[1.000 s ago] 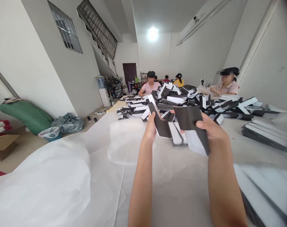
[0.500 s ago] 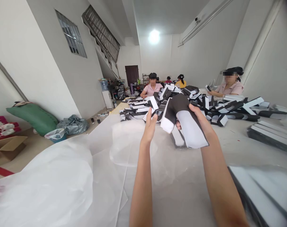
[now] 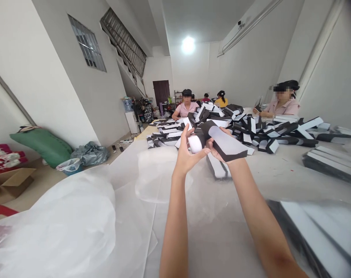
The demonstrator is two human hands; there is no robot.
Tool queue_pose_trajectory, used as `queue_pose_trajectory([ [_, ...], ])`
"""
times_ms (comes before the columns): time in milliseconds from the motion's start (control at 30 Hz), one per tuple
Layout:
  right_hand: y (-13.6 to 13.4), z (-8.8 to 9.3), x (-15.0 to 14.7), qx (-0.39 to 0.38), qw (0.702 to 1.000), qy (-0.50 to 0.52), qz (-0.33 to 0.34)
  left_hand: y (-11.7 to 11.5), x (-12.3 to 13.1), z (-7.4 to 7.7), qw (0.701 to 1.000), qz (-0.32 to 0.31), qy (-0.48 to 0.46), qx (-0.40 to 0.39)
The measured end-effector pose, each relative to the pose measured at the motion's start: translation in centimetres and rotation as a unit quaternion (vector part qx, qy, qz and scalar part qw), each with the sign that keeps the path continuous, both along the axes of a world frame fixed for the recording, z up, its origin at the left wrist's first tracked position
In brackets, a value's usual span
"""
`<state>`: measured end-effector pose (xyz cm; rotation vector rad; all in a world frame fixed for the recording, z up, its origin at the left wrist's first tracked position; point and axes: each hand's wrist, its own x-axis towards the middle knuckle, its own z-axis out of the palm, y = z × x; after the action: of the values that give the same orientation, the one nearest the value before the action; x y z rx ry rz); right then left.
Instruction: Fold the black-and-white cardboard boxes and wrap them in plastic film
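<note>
My right hand (image 3: 220, 148) grips a black-and-white folded piece (image 3: 229, 143) that looks like a long card or foam block, its pale side facing up and its black edge toward me. Beside it, a second black piece with a white end (image 3: 195, 144) points toward me. My left hand (image 3: 187, 154) curls around that white end, thumb beneath and fingers along its left side. The two pieces lie against each other; whether they are joined I cannot tell. Below my right hand, a plastic-wrapped white-topped bundle (image 3: 220, 168) rests on the table.
Beyond my hands spreads a heap of similar black-and-white pieces (image 3: 250, 125). Wrapped stacks (image 3: 331, 164) lie at the right, with another bundle (image 3: 317, 231) nearer. Clear plastic sheeting (image 3: 85, 216) covers the left side. Co-workers sit behind the heap, one (image 3: 284, 102) at right.
My left hand has moved in from the side and closed on the white-ended piece. The held pieces have tilted and shifted, with my right hand now under the long one.
</note>
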<state>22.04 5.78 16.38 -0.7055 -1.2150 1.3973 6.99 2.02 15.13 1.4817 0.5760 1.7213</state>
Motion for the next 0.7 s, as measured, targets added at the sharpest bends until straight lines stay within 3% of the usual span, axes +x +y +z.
queue_pose_trajectory([
  [200,-0.4,0.2,-0.8,-0.093,0.98,0.161,0.073,1.1,-1.5,-1.1,0.994,0.079,0.065,0.028],
  [300,-0.6,0.1,-1.2,-0.103,0.983,0.114,0.098,2.3,-1.8,-2.1,0.988,0.133,0.071,0.022],
  [433,-1.4,0.3,-1.2,-0.073,0.991,0.04,0.101,3.8,-2.3,-2.9,0.987,0.16,-0.024,-0.019],
  [567,-1.9,0.4,-0.5,-0.053,0.998,-0.013,0.013,4.3,-3.1,-2.4,0.971,0.136,-0.193,-0.046],
  [633,-1.6,0.3,-0.1,-0.05,0.996,-0.057,-0.038,4.0,-3.6,-1.8,0.961,0.088,-0.255,-0.052],
  [700,-1.0,0.0,0.3,-0.033,0.991,-0.091,-0.092,3.3,-3.9,-1.3,0.965,0.014,-0.246,-0.086],
])
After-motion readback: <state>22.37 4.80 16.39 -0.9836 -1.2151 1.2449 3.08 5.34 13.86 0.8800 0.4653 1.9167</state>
